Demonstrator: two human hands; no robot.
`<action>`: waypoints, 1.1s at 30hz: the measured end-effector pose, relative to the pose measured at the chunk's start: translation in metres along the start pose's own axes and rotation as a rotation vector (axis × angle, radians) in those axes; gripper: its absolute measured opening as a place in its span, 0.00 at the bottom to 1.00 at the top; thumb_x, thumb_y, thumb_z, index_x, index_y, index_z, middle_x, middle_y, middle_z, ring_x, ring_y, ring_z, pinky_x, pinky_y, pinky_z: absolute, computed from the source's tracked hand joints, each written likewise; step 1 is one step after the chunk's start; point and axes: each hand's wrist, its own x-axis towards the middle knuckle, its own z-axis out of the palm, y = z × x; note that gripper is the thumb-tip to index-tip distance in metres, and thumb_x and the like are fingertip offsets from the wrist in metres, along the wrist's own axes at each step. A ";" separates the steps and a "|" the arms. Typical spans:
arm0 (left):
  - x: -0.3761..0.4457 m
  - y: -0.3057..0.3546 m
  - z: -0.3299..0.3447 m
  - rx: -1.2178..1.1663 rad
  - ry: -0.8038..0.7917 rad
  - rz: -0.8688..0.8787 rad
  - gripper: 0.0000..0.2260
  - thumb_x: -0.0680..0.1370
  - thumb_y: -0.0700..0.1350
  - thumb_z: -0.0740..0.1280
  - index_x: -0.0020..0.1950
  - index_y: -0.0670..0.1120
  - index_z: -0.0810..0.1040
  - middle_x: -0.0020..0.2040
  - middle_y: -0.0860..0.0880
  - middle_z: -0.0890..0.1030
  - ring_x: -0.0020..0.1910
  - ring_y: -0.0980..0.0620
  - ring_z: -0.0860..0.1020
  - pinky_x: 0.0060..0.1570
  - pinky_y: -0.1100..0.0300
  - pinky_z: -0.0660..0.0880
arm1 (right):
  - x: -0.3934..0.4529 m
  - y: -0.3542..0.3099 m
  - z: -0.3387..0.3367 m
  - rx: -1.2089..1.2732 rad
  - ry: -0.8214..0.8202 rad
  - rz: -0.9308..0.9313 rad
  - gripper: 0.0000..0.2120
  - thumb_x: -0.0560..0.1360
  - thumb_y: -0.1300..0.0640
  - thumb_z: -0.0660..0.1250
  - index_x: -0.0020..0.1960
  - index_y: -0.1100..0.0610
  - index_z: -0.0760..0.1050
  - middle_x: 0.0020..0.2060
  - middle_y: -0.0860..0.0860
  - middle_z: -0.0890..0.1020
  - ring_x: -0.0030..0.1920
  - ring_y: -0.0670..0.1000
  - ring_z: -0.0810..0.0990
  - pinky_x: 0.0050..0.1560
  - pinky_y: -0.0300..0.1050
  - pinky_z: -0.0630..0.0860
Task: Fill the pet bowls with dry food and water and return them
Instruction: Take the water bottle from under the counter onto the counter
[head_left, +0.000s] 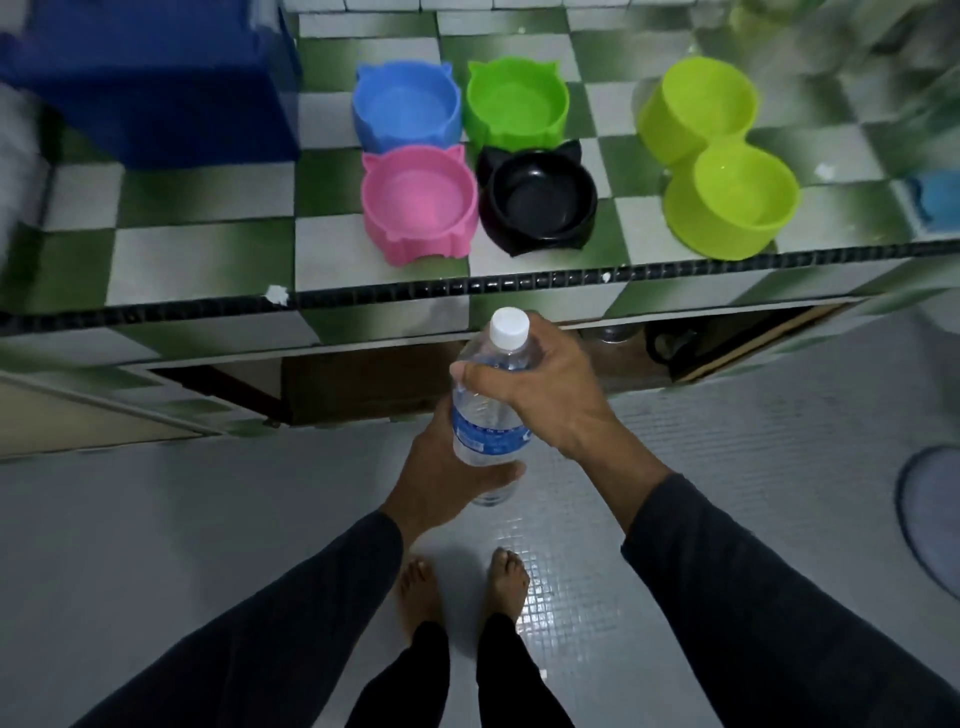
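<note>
You are standing at the near edge of the checkered counter (208, 249), holding a clear water bottle (491, 410) upright in front of it, below the counter's edge. Your left hand (441, 473) is curled round the bottle's lower part from the left, thumb across the near side, so that grip is closed on the bottle. Your right hand (540, 384) wraps the bottle's shoulder just under the white cap (510, 327), fingers round the far side and thumb on the near side; that grip is also closed on the bottle. The cap is on. On the counter, four cat-eared bowls sit in a tight square: a blue bowl (407, 106) far left, a green bowl (517, 101) far right of it, a pink bowl (420, 202) near left and a black bowl (537, 200) near right, each just beside its neighbours. All four look empty. To their right, well apart, a lime double bowl (719, 156) lies at an angle, one cup farther, one nearer, both empty as far as you can see. A dark blue bin (150, 78) stands at the far left of the counter. Your bare feet (462, 582) are on the grey tiled floor (208, 519).
</note>
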 end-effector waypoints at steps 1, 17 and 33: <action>-0.002 0.018 -0.003 -0.011 -0.013 0.014 0.40 0.64 0.49 0.85 0.63 0.73 0.65 0.58 0.66 0.77 0.56 0.68 0.78 0.63 0.57 0.77 | -0.005 -0.015 -0.007 0.001 0.022 -0.014 0.22 0.62 0.44 0.82 0.51 0.49 0.78 0.45 0.44 0.84 0.47 0.43 0.83 0.50 0.45 0.82; 0.005 0.195 -0.040 -0.047 -0.147 0.263 0.41 0.65 0.52 0.86 0.74 0.54 0.70 0.66 0.53 0.81 0.64 0.51 0.81 0.64 0.44 0.78 | -0.052 -0.184 -0.087 0.014 0.257 -0.188 0.22 0.60 0.42 0.82 0.47 0.50 0.80 0.43 0.46 0.86 0.44 0.47 0.85 0.51 0.54 0.83; 0.063 0.303 0.028 0.030 -0.213 0.453 0.41 0.62 0.57 0.86 0.69 0.63 0.68 0.63 0.60 0.82 0.61 0.59 0.81 0.62 0.48 0.80 | -0.045 -0.221 -0.206 0.102 0.436 -0.259 0.21 0.63 0.47 0.82 0.49 0.54 0.79 0.41 0.48 0.85 0.43 0.49 0.85 0.51 0.51 0.82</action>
